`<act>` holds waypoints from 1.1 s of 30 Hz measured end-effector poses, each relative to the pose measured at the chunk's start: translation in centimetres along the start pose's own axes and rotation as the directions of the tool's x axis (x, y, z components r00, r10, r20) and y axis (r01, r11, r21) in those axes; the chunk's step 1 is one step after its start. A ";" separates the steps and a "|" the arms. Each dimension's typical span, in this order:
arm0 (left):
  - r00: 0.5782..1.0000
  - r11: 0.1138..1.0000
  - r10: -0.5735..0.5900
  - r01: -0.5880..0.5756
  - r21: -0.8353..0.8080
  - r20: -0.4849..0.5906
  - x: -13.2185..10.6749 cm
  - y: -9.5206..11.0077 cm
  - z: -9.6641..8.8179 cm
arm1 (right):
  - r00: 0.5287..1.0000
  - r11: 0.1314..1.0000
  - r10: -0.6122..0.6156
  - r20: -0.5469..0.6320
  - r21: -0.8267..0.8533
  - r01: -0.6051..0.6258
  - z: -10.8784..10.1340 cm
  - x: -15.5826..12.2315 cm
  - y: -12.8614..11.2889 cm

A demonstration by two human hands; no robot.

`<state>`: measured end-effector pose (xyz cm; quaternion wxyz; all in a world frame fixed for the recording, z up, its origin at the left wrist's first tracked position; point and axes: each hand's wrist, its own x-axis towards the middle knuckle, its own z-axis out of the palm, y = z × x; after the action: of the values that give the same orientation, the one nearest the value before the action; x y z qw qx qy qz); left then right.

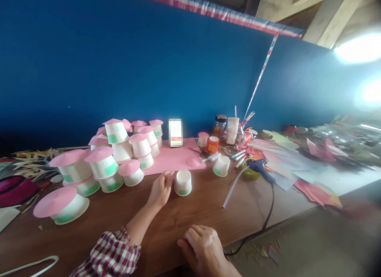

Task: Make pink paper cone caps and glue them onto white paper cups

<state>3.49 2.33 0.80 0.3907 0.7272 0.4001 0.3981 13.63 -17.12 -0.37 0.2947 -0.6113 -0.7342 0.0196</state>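
Observation:
My left hand (162, 186), in a checked sleeve, is just left of an upturned white paper cup (183, 181) with a green patch. Its fingers are curled together close to the cup's side; whether they touch it or pinch something small cannot be seen. My right hand (204, 243) is at the table's front edge with fingers bent under in a loose fist, so its palm is hidden. Left of my hands stand several similar cups with pink paper cone tops (100, 160), some stacked. Another upturned cup (221, 166) without a top stands to the right.
A blue glue gun (259, 166) rests on a roll of yellow-green tape (250, 172), its cord trailing off the table edge. Behind are pink paper (166, 162), a red cup (212, 145), markers (239, 154) and a dark-lidded jar (219, 126). Coloured paper sheets (285, 162) lie at right.

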 end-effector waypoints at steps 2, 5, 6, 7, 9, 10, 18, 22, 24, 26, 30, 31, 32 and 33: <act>1.000 1.000 -0.006 0.006 -0.014 -0.001 0.0 -0.1 0.0 | 0.996 0.995 0.048 0.069 0.082 -0.053 -0.9 0.1 -0.1; 1.000 0.999 -0.023 0.023 -0.034 -0.004 -0.1 -0.2 0.0 | 0.989 0.977 0.081 0.123 0.185 -0.103 -3.5 1.5 0.1; 1.000 0.999 -0.030 0.029 -0.041 -0.003 -0.1 -0.2 0.0 | 0.991 0.978 0.094 0.094 0.179 -0.110 -4.6 2.4 0.4; 0.999 0.998 -0.037 0.037 -0.049 0.000 -0.1 -0.1 -0.1 | 0.993 0.981 0.107 0.053 0.155 -0.114 -5.8 3.6 0.8; 0.999 0.997 -0.053 0.053 -0.064 0.008 -0.2 -0.1 -0.1 | 0.989 0.987 0.147 0.001 0.062 -0.147 -7.9 6.5 2.1; 0.998 0.996 -0.061 0.061 -0.071 0.012 -0.2 0.0 -0.2 | 0.985 0.985 0.173 -0.002 -0.005 -0.173 -8.6 8.2 2.9; 0.997 0.987 -0.081 0.083 -0.137 0.021 0.1 -0.5 -0.1 | 0.929 0.880 0.336 0.157 -0.404 -0.250 -7.0 18.7 9.1; 0.994 0.981 -0.105 0.106 -0.162 0.011 0.3 -0.6 -0.2 | 0.920 0.883 0.324 0.220 -0.418 -0.211 -5.2 20.1 10.3; 0.994 0.977 -0.112 0.112 -0.180 0.005 0.3 -0.6 -0.2 | 0.916 0.883 0.322 0.241 -0.424 -0.199 -4.6 20.3 10.6; 0.993 0.973 -0.115 0.113 -0.203 0.003 0.2 -0.5 -0.2 | 0.912 0.884 0.322 0.254 -0.427 -0.193 -4.1 20.4 10.9; 0.992 0.958 -0.127 0.122 -0.261 -0.003 0.2 -0.4 -0.2 | 0.913 0.887 0.319 0.256 -0.421 -0.192 -3.3 20.2 11.6; 0.991 0.952 -0.134 0.127 -0.278 -0.007 0.2 -0.4 -0.2 | 0.916 0.891 0.313 0.250 -0.413 -0.191 -3.1 20.1 11.7; 0.990 0.946 -0.143 0.133 -0.297 -0.011 0.2 -0.4 -0.2 | 0.922 0.896 0.302 0.243 -0.401 -0.188 -3.0 20.0 11.8; 0.988 0.938 -0.153 0.140 -0.317 -0.017 0.2 -0.4 -0.2 | 0.928 0.904 0.289 0.234 -0.386 -0.184 -2.9 19.9 11.9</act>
<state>3.26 2.70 0.60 0.5218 0.6155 0.3924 0.4415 23.93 3.01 5.53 0.0647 -0.7307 -0.6795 0.0098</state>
